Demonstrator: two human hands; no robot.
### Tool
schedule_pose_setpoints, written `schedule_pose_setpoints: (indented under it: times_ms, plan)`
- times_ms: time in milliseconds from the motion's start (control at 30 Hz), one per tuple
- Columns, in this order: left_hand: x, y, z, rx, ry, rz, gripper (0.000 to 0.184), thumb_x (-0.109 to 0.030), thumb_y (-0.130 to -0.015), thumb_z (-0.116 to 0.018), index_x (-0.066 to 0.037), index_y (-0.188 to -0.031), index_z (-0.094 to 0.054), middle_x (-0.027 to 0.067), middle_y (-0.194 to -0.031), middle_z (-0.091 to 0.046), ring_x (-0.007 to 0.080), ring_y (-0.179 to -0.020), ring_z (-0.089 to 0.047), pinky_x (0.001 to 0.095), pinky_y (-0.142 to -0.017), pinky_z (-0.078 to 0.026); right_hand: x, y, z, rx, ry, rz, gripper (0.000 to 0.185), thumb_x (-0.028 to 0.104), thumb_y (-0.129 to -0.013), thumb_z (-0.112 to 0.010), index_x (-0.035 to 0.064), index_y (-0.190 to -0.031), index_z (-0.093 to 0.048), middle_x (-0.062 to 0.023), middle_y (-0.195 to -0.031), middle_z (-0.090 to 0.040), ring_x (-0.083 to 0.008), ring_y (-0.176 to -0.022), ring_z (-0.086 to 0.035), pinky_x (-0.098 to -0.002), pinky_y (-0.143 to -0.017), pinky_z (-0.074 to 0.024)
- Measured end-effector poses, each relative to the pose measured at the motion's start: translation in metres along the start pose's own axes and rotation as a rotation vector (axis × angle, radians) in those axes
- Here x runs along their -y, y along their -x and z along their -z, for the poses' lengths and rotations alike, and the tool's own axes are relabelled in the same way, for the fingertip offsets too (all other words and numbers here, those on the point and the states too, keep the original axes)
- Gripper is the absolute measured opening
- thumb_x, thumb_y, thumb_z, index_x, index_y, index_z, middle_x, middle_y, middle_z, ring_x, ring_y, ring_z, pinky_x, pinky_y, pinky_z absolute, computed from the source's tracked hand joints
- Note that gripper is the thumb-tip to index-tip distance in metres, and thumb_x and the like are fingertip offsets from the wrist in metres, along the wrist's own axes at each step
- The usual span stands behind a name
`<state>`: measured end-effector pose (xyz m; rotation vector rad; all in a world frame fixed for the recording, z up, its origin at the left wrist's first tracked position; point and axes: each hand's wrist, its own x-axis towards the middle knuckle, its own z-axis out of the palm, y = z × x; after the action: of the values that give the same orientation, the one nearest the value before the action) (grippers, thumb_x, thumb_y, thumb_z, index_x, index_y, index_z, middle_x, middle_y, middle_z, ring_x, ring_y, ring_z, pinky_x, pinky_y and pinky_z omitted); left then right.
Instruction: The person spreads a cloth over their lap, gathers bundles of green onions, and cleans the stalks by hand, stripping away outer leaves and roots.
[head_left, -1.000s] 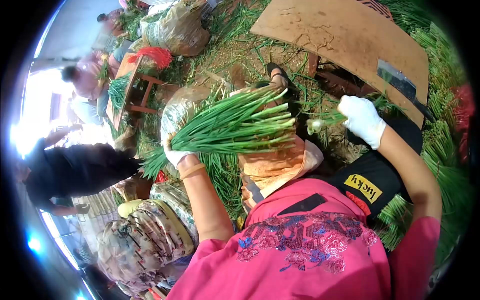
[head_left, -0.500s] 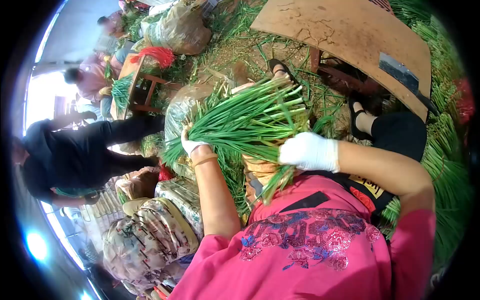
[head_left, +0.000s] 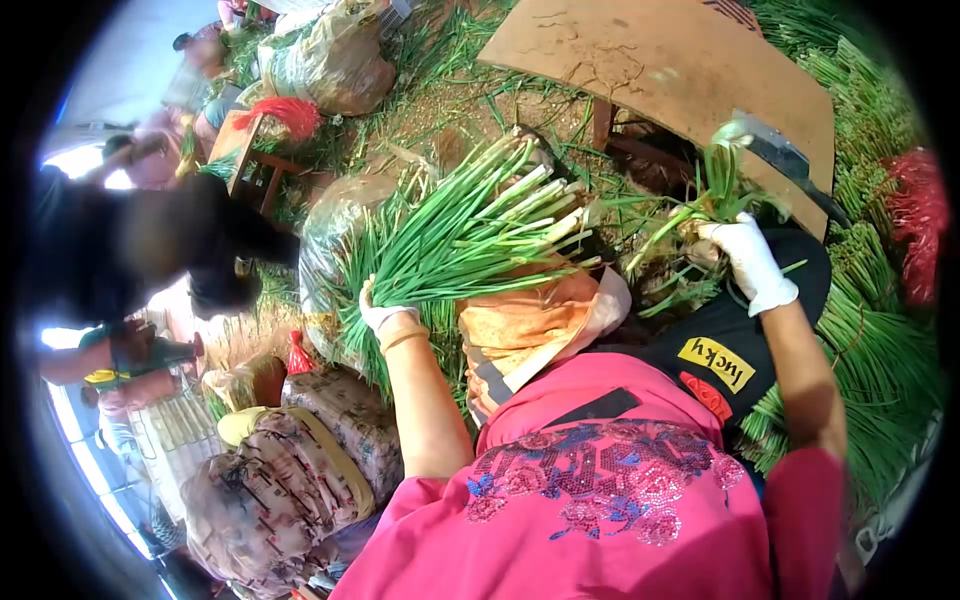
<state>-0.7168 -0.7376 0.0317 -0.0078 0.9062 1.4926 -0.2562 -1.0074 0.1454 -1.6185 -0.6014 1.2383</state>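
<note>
Green onions (head_left: 480, 240) clenched in left hand (head_left: 386, 315), loose stalks (head_left: 718, 200) in right hand (head_left: 745, 262). Slack left grip could probably spill some.

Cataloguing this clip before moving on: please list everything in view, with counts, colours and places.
bunch: one, green, centre left
loose stalks: several, green, beside right hand
pile: one, green, right edge
board: one, brown, top right
cleaver: one, grey, on board
strands: several, red, upper left and right edge
table: one, brown, upper left
bags: at least two, clear, upper left
cloth: one, orange, lap
floor: one, brown, top centre
people: several, dark and pink clothing, left
shirt: one, pink, bottom
left hand: one, white glove, gripping bunch
right hand: one, white glove, at loose stalks
</note>
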Motion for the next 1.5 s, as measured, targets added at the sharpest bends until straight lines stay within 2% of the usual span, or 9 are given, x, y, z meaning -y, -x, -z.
schedule_pose_setpoints:
  times_ms: [300, 433, 533, 600, 833, 1067, 1267, 1400, 1500]
  plan:
    - [-0.045, 0.046, -0.061, 0.249, -0.062, -0.059, 0.016, -0.028, -0.081, -0.052, -0.013, -0.08, -0.059, 0.0023, -0.077, -0.06, 0.0215, -0.075, -0.057, 0.0419, -0.078, -0.047, 0.074, 0.003, -0.021, 0.056, -0.257, 0.195, 0.024, 0.019, -0.085, -0.058, 0.0022, -0.101, -0.064, 0.0066, -0.058, -0.045, -0.0038, -0.05, -0.037, -0.0207, -0.048, -0.0255]
    - [-0.037, 0.056, -0.066, 0.303, -0.07, -0.078, 0.014, -0.024, -0.082, -0.052, -0.011, -0.081, -0.057, 0.0042, -0.075, -0.061, 0.0231, -0.078, -0.057, 0.0424, -0.084, -0.046, 0.077, -0.019, -0.013, 0.149, -0.213, 0.243, 0.026, 0.021, -0.088, -0.053, -0.0006, -0.091, -0.067, 0.0013, -0.058, -0.051, -0.0064, -0.053, -0.041, -0.022, -0.052, -0.0308]
    - [-0.03, 0.049, -0.058, 0.363, -0.127, -0.124, 0.018, -0.027, -0.08, -0.052, -0.009, -0.081, -0.057, 0.0077, -0.076, -0.06, 0.0269, -0.083, -0.056, 0.0427, -0.085, -0.044, 0.073, -0.035, -0.032, 0.057, 1.125, 0.107, 0.035, 0.028, -0.078, -0.063, -0.0013, -0.097, -0.063, -0.0115, -0.079, -0.066, -0.0235, -0.072, -0.062, -0.0347, -0.065, -0.0452]
    - [-0.029, 0.035, -0.053, 0.327, -0.023, -0.006, 0.019, -0.027, -0.08, -0.052, -0.009, -0.08, -0.057, 0.0074, -0.077, -0.06, 0.0273, -0.082, -0.056, 0.043, -0.084, -0.044, 0.043, -0.055, -0.029, -0.161, 1.5, 0.452, 0.035, 0.031, -0.074, -0.063, 0.0068, -0.099, -0.064, -0.0158, -0.08, -0.064, -0.0313, -0.079, -0.062, -0.0389, -0.067, -0.0473]
    - [-0.027, 0.04, -0.059, 0.213, -0.272, -0.122, 0.024, -0.034, -0.081, -0.053, -0.012, -0.074, -0.06, 0.0074, -0.081, -0.062, 0.0256, -0.078, -0.057, 0.0406, -0.079, -0.047, 0.063, -0.056, -0.072, 0.162, 0.691, 0.367, 0.033, 0.037, -0.079, -0.059, 0.0049, -0.079, -0.066, -0.0132, -0.074, -0.063, -0.0287, -0.076, -0.062, -0.0343, -0.068, -0.0464]
    - [-0.035, 0.074, -0.097, 0.688, 0.2, 0.022, 0.018, -0.014, -0.084, -0.055, -0.005, -0.099, -0.058, -0.0004, -0.073, -0.056, 0.0126, -0.071, -0.054, 0.0316, -0.08, -0.044, 0.068, -0.054, -0.088, 0.113, 0.176, 0.541, 0.015, 0.014, -0.079, -0.065, -0.0008, -0.081, -0.062, -0.0096, -0.074, -0.063, -0.0141, -0.069, -0.06, -0.027, -0.066, -0.0471]
    - [-0.033, 0.105, -0.134, 1.019, 0.185, 0.121, 0.021, -0.01, -0.085, -0.053, -0.009, -0.105, -0.05, -0.0046, -0.071, -0.051, 0.009, -0.068, -0.05, 0.0326, -0.083, -0.044, 0.08, -0.076, -0.091, 0.294, 0.575, 0.212, 0.025, 0.025, -0.084, -0.058, 0.0015, -0.089, -0.066, -0.0099, -0.086, -0.065, -0.0181, -0.08, -0.061, -0.0291, -0.076, -0.0457]
    - [-0.026, 0.131, -0.16, 1.192, 0.144, 0.193, 0.019, -0.008, -0.083, -0.056, -0.011, -0.101, -0.05, -0.0045, -0.071, -0.053, 0.0078, -0.067, -0.05, 0.0327, -0.085, -0.042, 0.041, -0.102, -0.133, 0.603, 0.304, -0.157, 0.034, 0.035, -0.089, -0.053, 0.005, -0.096, -0.066, -0.003, -0.087, -0.065, -0.0131, -0.081, -0.057, -0.026, -0.074, -0.0442]
    - [-0.022, 0.151, -0.183, 1.32, 0.055, 0.292, 0.016, -0.006, -0.08, -0.061, -0.012, -0.093, -0.052, -0.0047, -0.066, -0.055, 0.0073, -0.061, -0.051, 0.0321, -0.083, -0.041, 0.051, -0.083, -0.175, 0.726, 0.186, 0.036, 0.035, 0.038, -0.088, -0.055, 0.0059, -0.099, -0.062, -0.0018, -0.085, -0.063, -0.013, -0.078, -0.056, -0.0267, -0.073, -0.0437]
